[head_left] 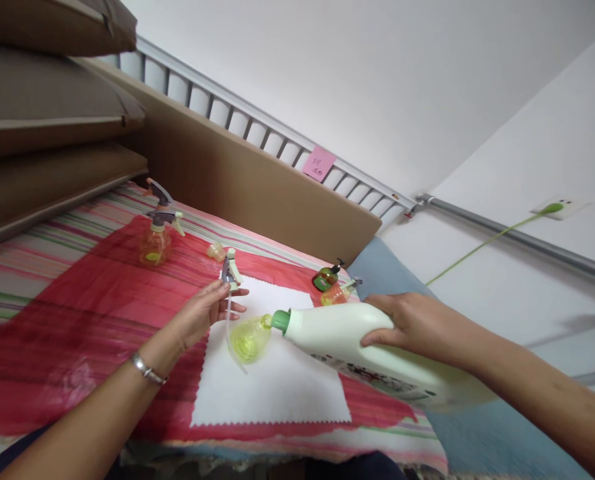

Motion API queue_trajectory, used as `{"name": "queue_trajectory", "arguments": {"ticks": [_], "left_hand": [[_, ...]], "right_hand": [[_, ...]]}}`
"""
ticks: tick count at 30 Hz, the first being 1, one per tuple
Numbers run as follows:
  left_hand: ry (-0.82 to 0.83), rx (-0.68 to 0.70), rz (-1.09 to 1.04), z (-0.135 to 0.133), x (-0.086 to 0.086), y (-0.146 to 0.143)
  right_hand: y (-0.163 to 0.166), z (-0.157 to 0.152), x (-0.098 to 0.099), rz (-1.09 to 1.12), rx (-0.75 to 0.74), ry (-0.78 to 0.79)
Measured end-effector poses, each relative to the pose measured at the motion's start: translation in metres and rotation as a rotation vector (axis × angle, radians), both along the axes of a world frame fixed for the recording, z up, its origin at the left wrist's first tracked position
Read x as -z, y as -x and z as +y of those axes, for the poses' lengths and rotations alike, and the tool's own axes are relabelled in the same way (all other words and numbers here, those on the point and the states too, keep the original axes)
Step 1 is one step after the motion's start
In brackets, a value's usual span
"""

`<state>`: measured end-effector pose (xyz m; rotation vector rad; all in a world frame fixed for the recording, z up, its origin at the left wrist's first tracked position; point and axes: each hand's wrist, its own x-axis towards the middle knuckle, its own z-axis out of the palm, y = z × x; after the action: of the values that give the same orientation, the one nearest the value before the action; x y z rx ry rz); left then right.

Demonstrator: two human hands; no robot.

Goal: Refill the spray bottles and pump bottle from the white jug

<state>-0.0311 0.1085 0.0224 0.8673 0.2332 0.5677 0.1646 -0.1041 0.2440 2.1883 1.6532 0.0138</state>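
My right hand [407, 327] grips a large pale green detergent jug [342, 330], tipped so its green spout [280, 321] meets the mouth of a small clear bottle. That bottle [248, 339] holds yellow-green liquid and stands on a white cloth [272, 393] with zigzag edges. To its left, my left hand [217, 303] pinches a grey and white spray trigger head [231, 270], whose thin clear tube [230, 333] hangs down beside the bottle. Whether the spout touches the bottle's rim I cannot tell.
Behind are a spray bottle [154, 243], a small clear cap [216, 251], a green pump bottle [326, 277] and an orange-yellow spray bottle [333, 295]. Stacked brown boxes [52, 87] rise at left. A brown board [257, 180] borders the back, with a pink note [319, 163] above it.
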Motion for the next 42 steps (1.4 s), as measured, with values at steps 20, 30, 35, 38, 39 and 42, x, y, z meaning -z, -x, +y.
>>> {"name": "queue_trajectory", "arguments": {"ticks": [20,30,35,38,39,42], "left_hand": [[-0.001,0.0,0.01,-0.0012,-0.0016,-0.0002],[-0.001,0.006,0.01,-0.0001,-0.0002,-0.0006],[0.003,0.006,0.003,0.0001,0.0012,-0.0006],[0.008,0.014,-0.005,0.0006,0.0018,-0.0006],[0.01,0.017,-0.007,0.0007,0.0018,-0.0007],[0.011,0.018,-0.011,0.0007,0.0013,-0.0008]], "right_hand": [[0.001,0.0019,-0.0016,-0.027,0.027,0.022],[-0.0015,0.0004,-0.0007,-0.034,0.008,0.011],[0.0014,0.0018,-0.0018,-0.028,0.02,0.026],[0.0024,0.002,-0.0023,-0.026,0.018,0.024],[0.0023,0.0019,-0.0023,-0.027,0.017,0.024],[0.001,0.0014,-0.0016,-0.028,0.013,0.029]]}}
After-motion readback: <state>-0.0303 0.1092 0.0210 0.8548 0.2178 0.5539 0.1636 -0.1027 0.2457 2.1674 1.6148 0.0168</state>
